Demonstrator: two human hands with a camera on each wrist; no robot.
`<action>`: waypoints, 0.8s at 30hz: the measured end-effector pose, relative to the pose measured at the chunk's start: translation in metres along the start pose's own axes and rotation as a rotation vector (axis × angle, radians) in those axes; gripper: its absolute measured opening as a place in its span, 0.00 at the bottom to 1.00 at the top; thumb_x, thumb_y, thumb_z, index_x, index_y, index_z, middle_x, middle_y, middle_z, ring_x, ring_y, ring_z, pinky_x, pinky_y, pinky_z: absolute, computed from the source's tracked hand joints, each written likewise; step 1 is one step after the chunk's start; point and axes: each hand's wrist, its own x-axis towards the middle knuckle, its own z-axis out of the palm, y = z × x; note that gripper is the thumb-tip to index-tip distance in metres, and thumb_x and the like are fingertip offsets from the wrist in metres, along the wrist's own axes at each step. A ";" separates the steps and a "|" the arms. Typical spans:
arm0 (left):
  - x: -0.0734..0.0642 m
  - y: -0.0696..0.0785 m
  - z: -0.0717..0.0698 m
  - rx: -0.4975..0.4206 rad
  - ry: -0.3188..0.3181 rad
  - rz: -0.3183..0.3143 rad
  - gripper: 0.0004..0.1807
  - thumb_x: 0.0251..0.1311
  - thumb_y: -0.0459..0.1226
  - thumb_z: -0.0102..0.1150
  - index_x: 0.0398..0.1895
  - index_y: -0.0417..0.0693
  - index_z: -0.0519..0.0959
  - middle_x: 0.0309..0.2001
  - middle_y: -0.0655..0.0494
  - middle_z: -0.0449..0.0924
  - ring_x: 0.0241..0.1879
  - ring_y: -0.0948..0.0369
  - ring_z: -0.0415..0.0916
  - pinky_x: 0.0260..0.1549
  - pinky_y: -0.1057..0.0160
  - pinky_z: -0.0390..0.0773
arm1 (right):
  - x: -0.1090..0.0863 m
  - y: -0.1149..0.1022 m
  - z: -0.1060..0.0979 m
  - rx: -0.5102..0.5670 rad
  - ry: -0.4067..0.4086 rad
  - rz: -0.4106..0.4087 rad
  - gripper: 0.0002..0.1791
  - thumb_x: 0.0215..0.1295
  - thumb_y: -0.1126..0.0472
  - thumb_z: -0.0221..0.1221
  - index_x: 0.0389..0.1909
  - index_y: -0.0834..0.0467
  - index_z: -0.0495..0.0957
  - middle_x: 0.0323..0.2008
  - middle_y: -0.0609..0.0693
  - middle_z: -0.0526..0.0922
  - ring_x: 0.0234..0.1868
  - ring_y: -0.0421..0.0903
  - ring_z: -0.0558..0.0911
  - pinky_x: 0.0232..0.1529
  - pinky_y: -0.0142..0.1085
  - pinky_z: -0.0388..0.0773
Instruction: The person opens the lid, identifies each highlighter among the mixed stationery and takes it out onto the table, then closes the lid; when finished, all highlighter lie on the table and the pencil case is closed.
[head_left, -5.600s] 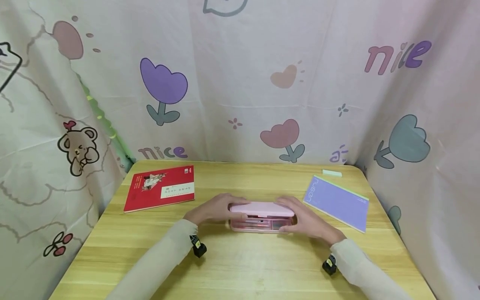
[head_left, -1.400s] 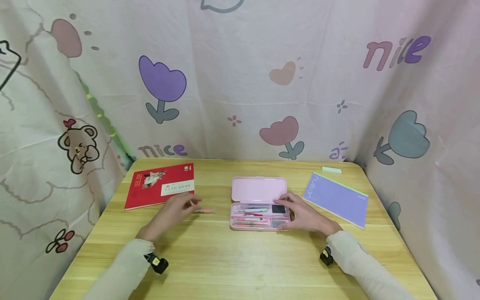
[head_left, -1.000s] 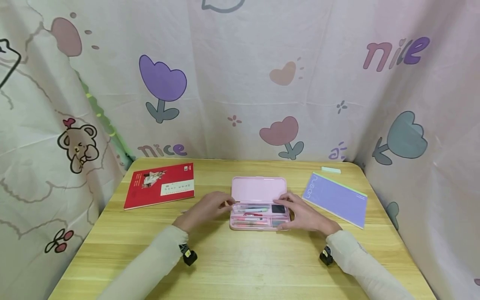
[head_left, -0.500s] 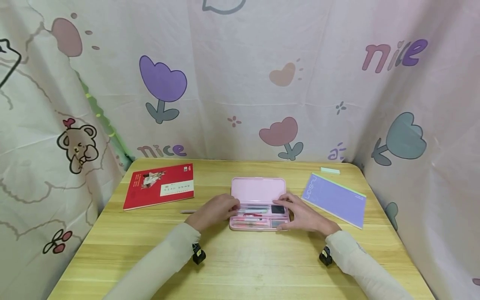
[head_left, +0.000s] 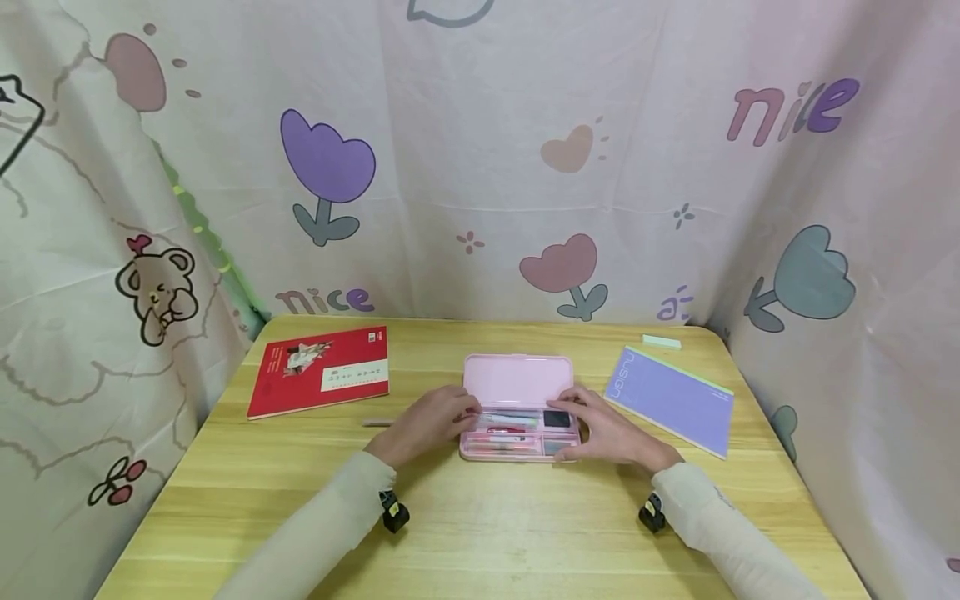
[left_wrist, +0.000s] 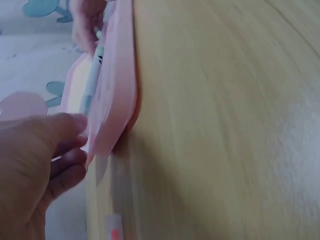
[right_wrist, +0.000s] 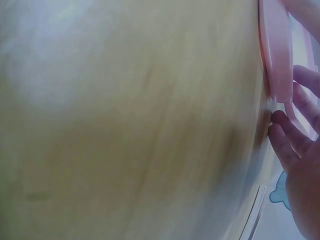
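A pink pencil case (head_left: pixel 517 379) lies with its lid raised at the middle of the table, several pens and a small black block (head_left: pixel 557 418) in its compartments. My left hand (head_left: pixel 431 417) is at the case's left end. In the left wrist view its thumb and fingers pinch the near end of a white and mint pen (left_wrist: pixel 93 75), which slants above the case's rim. My right hand (head_left: pixel 611 429) grips the case's right end, thumb at the front and fingers at the back. A thin pen (head_left: pixel 377 423) lies left of the case, partly hidden behind my left hand.
At the left back lies a red book (head_left: pixel 322 375). To the right is a purple notebook (head_left: pixel 671 400), with a small pale green bar (head_left: pixel 662 342) behind it. A printed curtain (head_left: pixel 465 167) surrounds the table's back and sides.
The pencil case's lid has been opened. My left hand has left a pen on the table at left and come back right to the case, pinching another pen. My right hand has stayed at the case.
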 end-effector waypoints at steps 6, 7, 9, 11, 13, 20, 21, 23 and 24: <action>-0.022 -0.012 -0.017 -0.144 0.073 -0.033 0.10 0.74 0.40 0.70 0.55 0.53 0.88 0.53 0.60 0.89 0.50 0.64 0.84 0.55 0.59 0.88 | 0.000 -0.001 0.000 -0.009 -0.001 -0.005 0.53 0.56 0.31 0.78 0.79 0.53 0.74 0.72 0.50 0.71 0.70 0.51 0.71 0.70 0.56 0.75; -0.027 -0.014 -0.021 -0.165 0.083 -0.037 0.10 0.74 0.39 0.70 0.55 0.54 0.88 0.52 0.61 0.89 0.49 0.65 0.83 0.54 0.60 0.88 | 0.000 -0.001 0.000 -0.010 -0.001 -0.005 0.53 0.56 0.31 0.78 0.79 0.53 0.74 0.72 0.50 0.71 0.70 0.51 0.71 0.69 0.55 0.76; -0.038 -0.020 -0.027 -0.185 0.109 -0.037 0.11 0.71 0.37 0.73 0.54 0.55 0.89 0.50 0.63 0.89 0.48 0.66 0.83 0.52 0.61 0.88 | 0.000 0.000 0.000 -0.012 -0.001 -0.003 0.54 0.56 0.31 0.78 0.79 0.53 0.74 0.72 0.50 0.71 0.71 0.52 0.71 0.70 0.56 0.75; -0.051 -0.027 -0.031 -0.202 0.131 -0.046 0.12 0.70 0.35 0.74 0.53 0.56 0.89 0.49 0.64 0.88 0.46 0.67 0.82 0.50 0.63 0.88 | 0.000 0.000 0.000 -0.011 -0.002 0.000 0.54 0.56 0.31 0.78 0.79 0.53 0.74 0.72 0.50 0.71 0.71 0.52 0.71 0.70 0.56 0.75; -0.065 -0.034 -0.035 -0.217 0.151 -0.061 0.12 0.68 0.35 0.75 0.52 0.57 0.89 0.48 0.66 0.87 0.44 0.68 0.82 0.48 0.64 0.88 | 0.000 0.001 0.001 -0.013 -0.002 0.003 0.54 0.56 0.30 0.78 0.79 0.52 0.74 0.72 0.49 0.71 0.71 0.52 0.71 0.70 0.56 0.75; -0.112 -0.060 -0.041 -0.233 0.184 -0.150 0.13 0.67 0.34 0.75 0.50 0.61 0.90 0.45 0.71 0.87 0.42 0.72 0.81 0.45 0.66 0.87 | 0.000 0.002 0.001 -0.002 -0.002 0.002 0.54 0.56 0.30 0.78 0.79 0.51 0.74 0.73 0.49 0.71 0.71 0.52 0.71 0.69 0.56 0.75; -0.118 -0.063 -0.041 -0.228 0.189 -0.148 0.13 0.67 0.34 0.75 0.50 0.60 0.90 0.45 0.71 0.87 0.42 0.72 0.81 0.45 0.66 0.87 | 0.000 0.002 0.001 -0.001 -0.001 0.001 0.54 0.56 0.30 0.78 0.79 0.51 0.74 0.73 0.50 0.71 0.71 0.52 0.71 0.69 0.57 0.75; -0.127 -0.069 -0.040 -0.226 0.191 -0.148 0.12 0.67 0.33 0.75 0.49 0.59 0.90 0.46 0.69 0.88 0.42 0.72 0.80 0.44 0.66 0.87 | 0.000 0.002 0.000 0.001 0.002 -0.001 0.54 0.56 0.30 0.78 0.79 0.51 0.73 0.73 0.50 0.71 0.71 0.52 0.70 0.69 0.57 0.75; -0.131 -0.072 -0.039 -0.220 0.191 -0.146 0.12 0.67 0.32 0.75 0.49 0.58 0.90 0.46 0.68 0.88 0.41 0.72 0.80 0.43 0.66 0.87 | 0.000 0.003 0.000 0.000 0.004 -0.002 0.54 0.55 0.30 0.78 0.79 0.51 0.73 0.73 0.50 0.71 0.72 0.53 0.70 0.69 0.57 0.75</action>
